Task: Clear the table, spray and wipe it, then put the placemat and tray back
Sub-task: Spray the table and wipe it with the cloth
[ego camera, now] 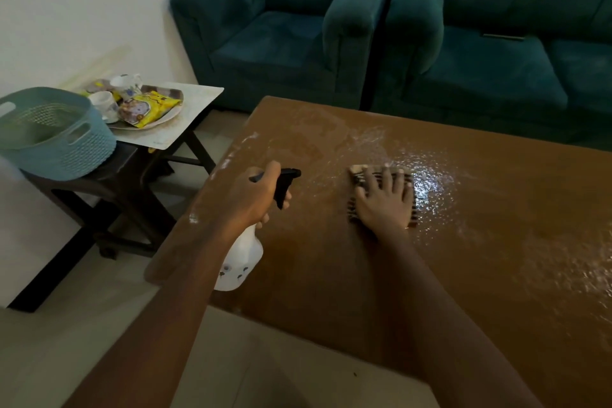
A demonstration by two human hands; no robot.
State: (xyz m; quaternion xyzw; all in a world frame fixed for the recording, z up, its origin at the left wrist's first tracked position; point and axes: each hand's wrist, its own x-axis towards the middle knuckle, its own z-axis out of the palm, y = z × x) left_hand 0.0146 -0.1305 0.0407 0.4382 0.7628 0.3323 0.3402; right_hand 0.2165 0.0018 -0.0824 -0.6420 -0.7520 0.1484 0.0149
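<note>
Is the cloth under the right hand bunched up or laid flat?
Flat: the striped cloth lies spread on the wet table, with the right hand pressed open on it.

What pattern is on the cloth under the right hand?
Dark and light stripes on the cloth, head view.

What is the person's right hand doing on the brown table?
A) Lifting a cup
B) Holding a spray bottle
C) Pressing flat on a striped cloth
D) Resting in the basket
C: the right hand lies spread flat on the striped cloth on the wet table; the left hand holds the spray bottle.
</note>
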